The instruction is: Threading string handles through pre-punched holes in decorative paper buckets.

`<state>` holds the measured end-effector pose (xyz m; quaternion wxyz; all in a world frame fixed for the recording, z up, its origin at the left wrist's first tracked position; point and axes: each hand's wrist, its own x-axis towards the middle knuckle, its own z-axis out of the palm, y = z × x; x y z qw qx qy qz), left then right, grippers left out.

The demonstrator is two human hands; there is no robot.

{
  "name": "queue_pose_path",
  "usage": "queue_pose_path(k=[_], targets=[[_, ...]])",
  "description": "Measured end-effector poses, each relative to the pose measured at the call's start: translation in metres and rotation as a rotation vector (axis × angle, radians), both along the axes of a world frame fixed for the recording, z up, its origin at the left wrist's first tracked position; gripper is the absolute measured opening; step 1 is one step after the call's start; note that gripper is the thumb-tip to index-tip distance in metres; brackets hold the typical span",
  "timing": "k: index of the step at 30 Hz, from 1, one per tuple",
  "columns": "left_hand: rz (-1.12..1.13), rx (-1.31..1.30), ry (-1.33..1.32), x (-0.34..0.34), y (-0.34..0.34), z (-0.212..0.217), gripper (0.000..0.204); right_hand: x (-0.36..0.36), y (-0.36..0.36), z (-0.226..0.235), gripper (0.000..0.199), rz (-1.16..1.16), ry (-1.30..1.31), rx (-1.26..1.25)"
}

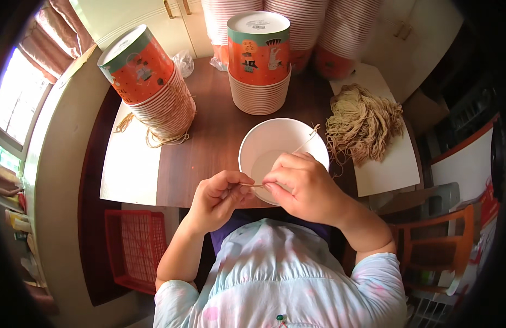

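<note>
In front of me a white paper bucket stands with its opening toward me. Through its right rim runs a thin tan cord, knotted or looped there, and it leads down toward my right hand. My left hand is closed in a pinch on a short piece of cord over the bucket's near edge. My right hand pinches the same piece close to the left fingertips. The bucket's near rim is partly hidden behind my hands.
A loose heap of tan cords lies on a white board at the right. Stacks of orange and green printed buckets stand upside down at the far middle and left, the left one with cords draped on it. A red crate sits below the table.
</note>
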<state>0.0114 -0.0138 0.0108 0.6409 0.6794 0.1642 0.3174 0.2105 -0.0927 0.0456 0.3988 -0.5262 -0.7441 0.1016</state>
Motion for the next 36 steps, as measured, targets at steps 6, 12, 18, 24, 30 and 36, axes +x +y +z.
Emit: queue_pose_path(k=[6, 12, 18, 24, 30, 36], targets=[[-0.051, -0.197, -0.006, 0.0, -0.001, -0.002, 0.014, -0.01, -0.025, 0.006, 0.013, -0.071, -0.005, -0.064], [-0.072, -0.232, 0.01, 0.008, -0.004, 0.003, 0.02, -0.015, -0.006, -0.012, 0.019, -0.02, 0.096, -0.068], [0.045, -0.101, 0.045, 0.009, -0.001, 0.001, 0.016, -0.004, 0.007, -0.019, 0.019, -0.067, -0.205, 0.314], [0.328, -0.038, 0.028, 0.005, -0.019, -0.004, 0.011, -0.016, -0.008, -0.016, 0.02, -0.2, -0.39, 0.355], [0.373, -0.212, -0.154, 0.006, -0.042, -0.023, 0.011, -0.049, -0.04, -0.036, 0.02, -0.259, -0.347, 0.286], [0.273, -0.533, -0.336, 0.0, -0.046, -0.048, 0.012, -0.062, -0.045, -0.053, 0.021, -0.28, -0.162, 0.176]])
